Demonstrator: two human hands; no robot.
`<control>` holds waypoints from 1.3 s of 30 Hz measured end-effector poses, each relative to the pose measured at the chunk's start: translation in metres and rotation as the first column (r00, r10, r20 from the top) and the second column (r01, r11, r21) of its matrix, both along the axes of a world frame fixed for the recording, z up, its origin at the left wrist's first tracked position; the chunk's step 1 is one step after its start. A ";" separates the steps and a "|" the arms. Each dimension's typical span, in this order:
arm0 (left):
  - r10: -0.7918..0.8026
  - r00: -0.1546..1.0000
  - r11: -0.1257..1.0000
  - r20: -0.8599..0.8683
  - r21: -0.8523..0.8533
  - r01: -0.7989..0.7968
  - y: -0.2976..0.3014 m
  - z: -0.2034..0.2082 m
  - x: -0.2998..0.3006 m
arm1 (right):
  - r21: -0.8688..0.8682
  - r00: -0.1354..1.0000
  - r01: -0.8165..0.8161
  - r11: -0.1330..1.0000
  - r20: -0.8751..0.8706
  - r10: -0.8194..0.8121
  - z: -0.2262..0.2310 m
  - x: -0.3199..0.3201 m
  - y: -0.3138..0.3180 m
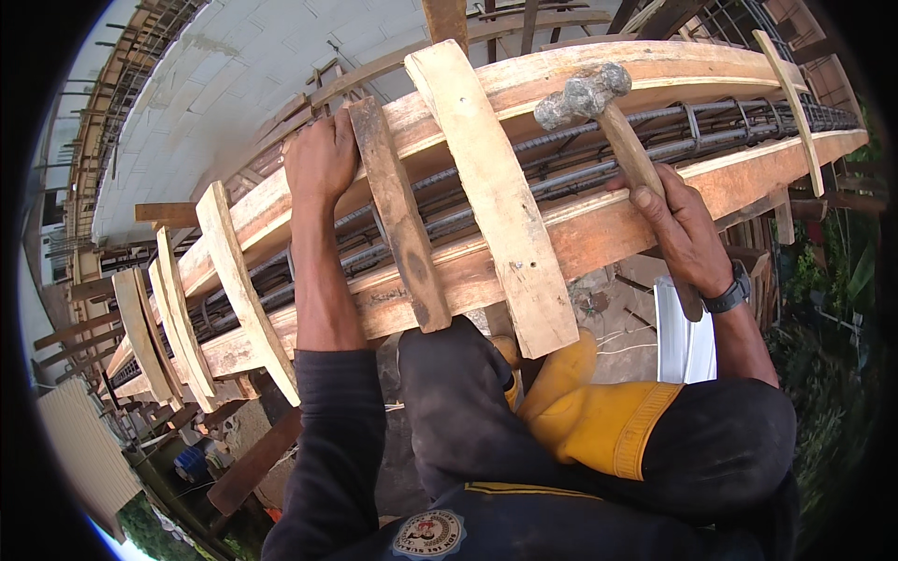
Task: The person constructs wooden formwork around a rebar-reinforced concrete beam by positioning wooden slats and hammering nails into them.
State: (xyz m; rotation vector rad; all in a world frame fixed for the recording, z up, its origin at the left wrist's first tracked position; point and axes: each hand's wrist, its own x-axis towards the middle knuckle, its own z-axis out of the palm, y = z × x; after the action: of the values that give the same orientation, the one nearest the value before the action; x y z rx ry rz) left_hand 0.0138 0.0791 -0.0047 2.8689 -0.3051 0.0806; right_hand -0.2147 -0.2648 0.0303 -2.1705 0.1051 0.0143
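My right hand (687, 229) is closed round the wooden handle of a hammer (631, 150). Its worn grey metal head points up and away, over the trough between two long boards. On the left, my left hand (321, 159) grips the far formwork board (412, 126), its fingers curled over the outer edge and partly hidden. Close beside it, a dark wooden strip (400, 215) lies across the trough. A wider pale plank (500, 206) crosses between my hands. The near formwork board (599, 238) runs below my right hand's fingers. Steel rebar (449, 210) lies inside the trough.
More wooden strips (243, 290) cross the formwork at the left, and another strip (795, 112) at the right end. A pale block wall (253, 84) stands beyond. My bent legs, one in a yellow-and-black covering (599, 421), are close under the near board. Plants (823, 346) grow at lower right.
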 end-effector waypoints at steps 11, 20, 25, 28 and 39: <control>0.033 0.997 0.999 0.068 0.007 -0.033 -0.004 -0.007 -0.009 | 0.085 0.997 -0.017 0.996 0.073 0.011 0.046 -0.017 -0.006; 0.048 0.998 0.999 0.028 -0.018 -0.047 -0.004 -0.006 -0.007 | -0.083 0.951 -0.301 0.950 -0.099 0.293 0.079 -0.051 -0.006; 0.016 0.997 0.999 0.077 -0.048 -0.012 0.000 -0.003 -0.009 | -0.098 0.939 -0.343 0.934 -0.035 0.341 0.102 -0.052 -0.003; 0.006 0.997 0.998 0.076 -0.059 -0.002 -0.006 -0.002 -0.007 | 0.241 0.938 -0.051 0.969 -0.321 0.129 0.099 -0.084 -0.009; 0.024 1.000 0.993 -0.005 -0.117 -0.024 -0.014 -0.005 -0.006 | 0.318 0.967 -0.085 0.944 -0.202 0.155 0.125 -0.080 0.000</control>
State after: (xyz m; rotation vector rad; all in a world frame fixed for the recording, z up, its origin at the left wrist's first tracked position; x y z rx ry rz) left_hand 0.0075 0.0653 -0.0094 2.7559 -0.2560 0.0941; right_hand -0.2945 -0.2644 0.1555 -1.8529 0.0923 0.3277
